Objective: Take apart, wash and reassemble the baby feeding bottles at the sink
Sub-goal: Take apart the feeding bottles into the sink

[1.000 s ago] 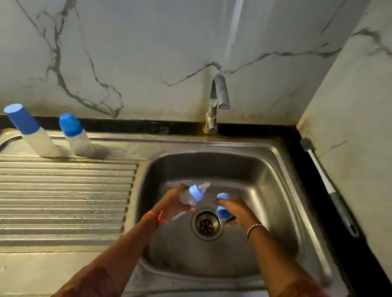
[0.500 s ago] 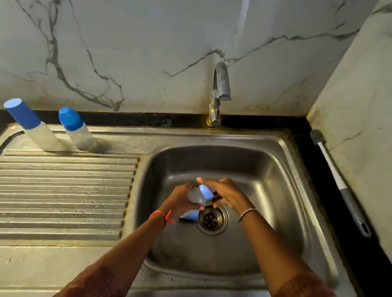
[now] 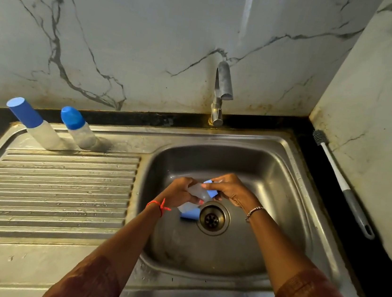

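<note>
In the sink (image 3: 286, 164) basin, just behind the drain (image 3: 212, 220), the left hand (image 3: 179, 192) grips a clear bottle (image 3: 197, 193) round its body — the right hand (image 3: 233, 190) curls over its blue top (image 3: 212, 192), probably the screw ring. A blue cap (image 3: 190, 214) lies beside the drain. Two capped bottles (image 3: 82, 133) stand at the drainboard's (image 3: 62, 181) back edge.

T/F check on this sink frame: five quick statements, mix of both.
1. A tall capped bottle and a short capped bottle stand on the drainboard. True.
2. Water runs from the tap. False: no stream shows.
3. The left hand and right hand both grip one bottle over the basin. True.
4. The brush lies in the basin. False: it lies on the counter, right of the sink.
5. A blue cap lies beside the drain. True.
</note>
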